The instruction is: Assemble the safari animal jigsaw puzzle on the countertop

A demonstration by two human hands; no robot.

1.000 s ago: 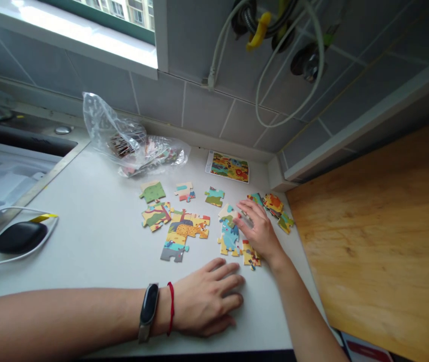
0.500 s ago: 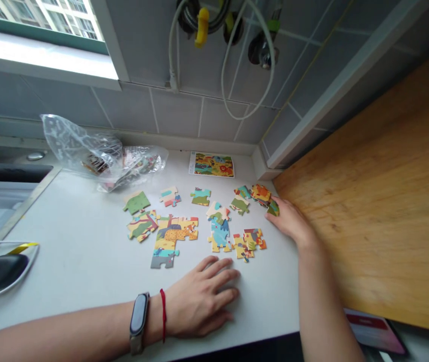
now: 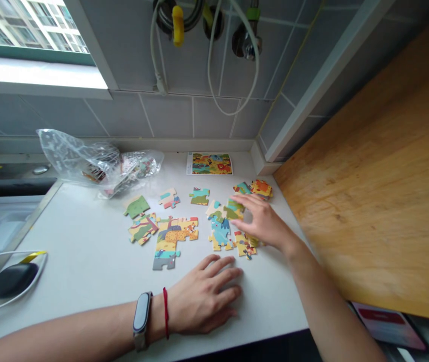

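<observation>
The right hand (image 3: 262, 220) grasps a green-and-yellow puzzle piece (image 3: 234, 209) between thumb and fingers, at the upper right of the blue elephant section (image 3: 221, 232) — whether the two touch, I cannot tell. Yellow puzzle pieces (image 3: 242, 243) lie beneath and just in front of this hand, partly covered by it. The left hand (image 3: 206, 296) rests palm down on the white surface (image 3: 86, 251), its fingers spread and released, nearest to the elephant section and the joined leopard section (image 3: 174, 234). A piece with a branch (image 3: 143, 229) lies against the leopard section's left side, with a plain green piece (image 3: 137, 206) just behind it. Farther back are a pale piece (image 3: 169, 198), a blue-green piece (image 3: 199, 196) and, at the right, an orange piece (image 3: 261, 188) beside a blue piece (image 3: 242, 188). A picture card (image 3: 210, 164) lies flat near the wall, right of a clear plastic bag (image 3: 97, 163) with more pieces inside. A black oval object (image 3: 12, 280) and a white cable (image 3: 35, 287) lie at the left.
</observation>
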